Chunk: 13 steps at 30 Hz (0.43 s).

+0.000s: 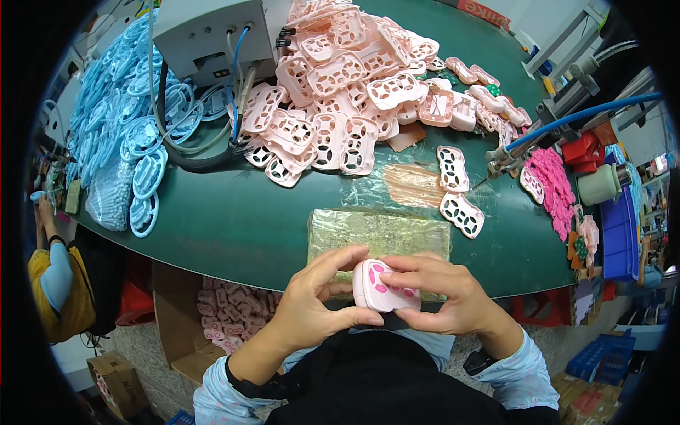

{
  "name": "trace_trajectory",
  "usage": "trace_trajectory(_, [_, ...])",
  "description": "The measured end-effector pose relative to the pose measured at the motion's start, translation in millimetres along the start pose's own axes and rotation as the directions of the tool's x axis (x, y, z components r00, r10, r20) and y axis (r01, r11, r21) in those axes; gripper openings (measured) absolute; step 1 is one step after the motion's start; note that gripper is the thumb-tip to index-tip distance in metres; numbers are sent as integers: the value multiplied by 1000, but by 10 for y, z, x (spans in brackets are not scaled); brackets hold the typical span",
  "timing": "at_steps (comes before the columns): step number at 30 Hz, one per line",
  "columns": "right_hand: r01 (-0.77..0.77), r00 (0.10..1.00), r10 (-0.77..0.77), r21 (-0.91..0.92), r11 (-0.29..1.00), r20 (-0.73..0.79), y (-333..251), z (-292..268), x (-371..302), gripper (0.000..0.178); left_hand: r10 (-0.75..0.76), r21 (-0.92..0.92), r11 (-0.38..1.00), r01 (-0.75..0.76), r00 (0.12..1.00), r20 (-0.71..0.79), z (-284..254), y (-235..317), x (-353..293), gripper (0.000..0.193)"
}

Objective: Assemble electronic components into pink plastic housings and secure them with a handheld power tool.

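Observation:
Close to my body, over the table's front edge, I hold a pale pink plastic toy case [367,292] with bright pink buttons on its face. My left hand [308,301] grips its left end between thumb and fingers. The fingers of my right hand [453,292] press on its face, with the thumb at its lower edge; they cover part of the buttons. Just beyond lies a worn, yellowish-green pad [375,230], partly under my hands. Two pale pink shell halves with cut-out holes, an upper shell [452,168] and a lower shell [462,214], lie to the right behind the pad.
A large heap of pale pink shells [340,74] covers the green table [234,223] at the back. Light-blue plastic parts [117,134] pile up at left beside a grey machine box [212,35]. Bright pink pieces [549,180] lie right, near a metal arm [528,145]. A carton [173,312] of pink cases stands below; a co-worker [60,283] is at far left.

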State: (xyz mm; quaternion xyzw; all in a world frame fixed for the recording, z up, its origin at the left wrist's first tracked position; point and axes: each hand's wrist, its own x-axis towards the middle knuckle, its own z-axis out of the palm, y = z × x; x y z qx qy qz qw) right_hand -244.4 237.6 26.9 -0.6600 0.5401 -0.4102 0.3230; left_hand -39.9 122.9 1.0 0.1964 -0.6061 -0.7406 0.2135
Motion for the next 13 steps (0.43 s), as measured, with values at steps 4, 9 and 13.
trace_trajectory(4, [45, 999, -46, -49, 998, -6, 24, 27, 2, 53, -31, -64, 998, 30, 999, -25, 57, 14, -16, 77])
trace_trajectory(9, [209, 978, -202, -267, 941, 54, 90, 43, 32, 51, -220, -345, 919, 190, 974, -47, 141, 70, 47, 62])
trace_trajectory(13, [316, 947, -271, -370, 874, 171, 216, -16, 66, 53, -255, -275, 926, 258, 966, 49, 38, -31, 85, 58])
